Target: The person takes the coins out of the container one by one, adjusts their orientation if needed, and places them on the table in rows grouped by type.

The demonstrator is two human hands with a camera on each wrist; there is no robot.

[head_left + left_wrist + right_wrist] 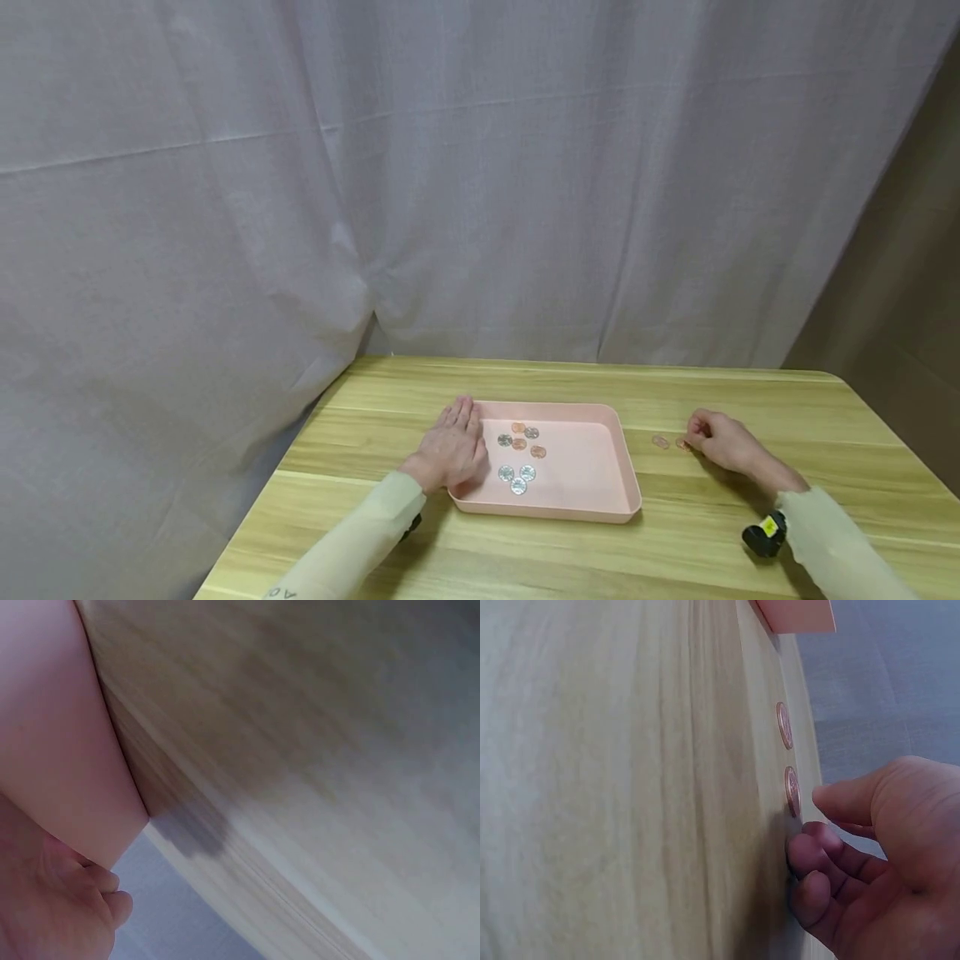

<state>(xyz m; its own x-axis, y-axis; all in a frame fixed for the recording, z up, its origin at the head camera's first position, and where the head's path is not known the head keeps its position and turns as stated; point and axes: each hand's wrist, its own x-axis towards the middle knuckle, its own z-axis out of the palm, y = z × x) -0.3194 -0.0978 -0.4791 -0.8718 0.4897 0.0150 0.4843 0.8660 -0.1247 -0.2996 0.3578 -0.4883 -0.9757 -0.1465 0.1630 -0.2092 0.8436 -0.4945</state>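
Observation:
My left hand rests over the left rim of a pink tray, fingers pointing toward the far side. In the left wrist view, part of that hand shows above the tray's outer wall. Inside the tray lie several silver coins and three copper coins. My right hand is low over the table, right of the tray, its fingers loosely bent. Beside its fingertips lies one copper coin, with another copper coin nearer the tray. No coin shows between thumb and fingers.
The wooden table runs back to a grey curtain behind its far edge. A brown surface stands at the right side. A black device with a yellow label sits at the right wrist.

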